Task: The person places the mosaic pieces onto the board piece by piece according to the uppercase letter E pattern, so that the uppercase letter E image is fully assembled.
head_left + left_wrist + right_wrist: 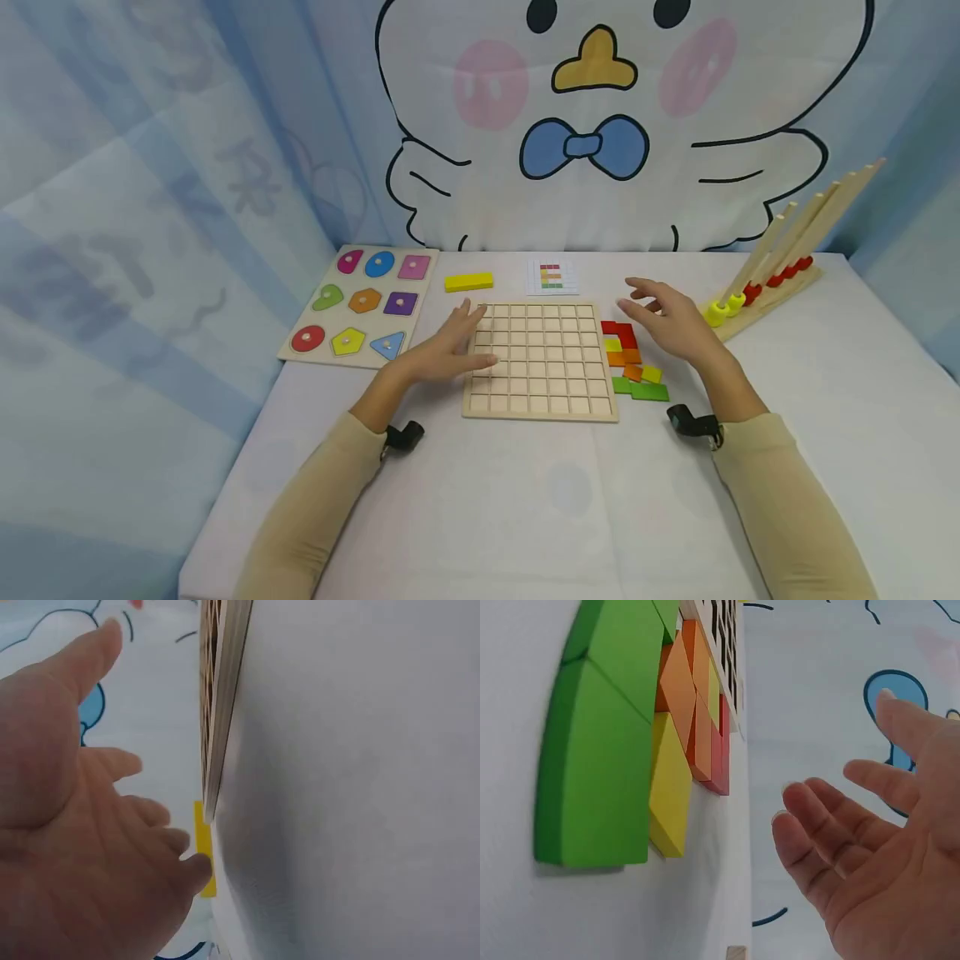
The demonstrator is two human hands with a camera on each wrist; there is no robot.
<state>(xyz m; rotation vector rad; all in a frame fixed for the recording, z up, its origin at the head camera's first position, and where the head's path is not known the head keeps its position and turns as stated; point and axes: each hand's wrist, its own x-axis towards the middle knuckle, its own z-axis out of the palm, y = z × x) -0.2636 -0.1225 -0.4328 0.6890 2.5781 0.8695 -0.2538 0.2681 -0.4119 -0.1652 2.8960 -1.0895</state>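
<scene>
A square wooden grid board [540, 361] lies on the table in front of the person. Over its left edge the left hand [450, 343] is spread, thumb and fingers apart; in the left wrist view that hand [97, 817] holds nothing. The right hand [671, 321] hovers above and to the right of the coloured blocks, its fingers loosely bent and holding nothing. Beside the board's right edge lie red blocks [626, 335], orange blocks [632, 356], yellow blocks [651, 375] and green blocks [604, 765]. A small pattern card [567, 277] lies behind the board.
A yellow bar [468, 282] lies behind the board, left of the card. On the left is a shape puzzle board [381, 314] with knobbed pieces. A wooden peg stand [776, 293] with red and yellow beads stands at the right. A printed curtain [600, 208] hangs behind the table.
</scene>
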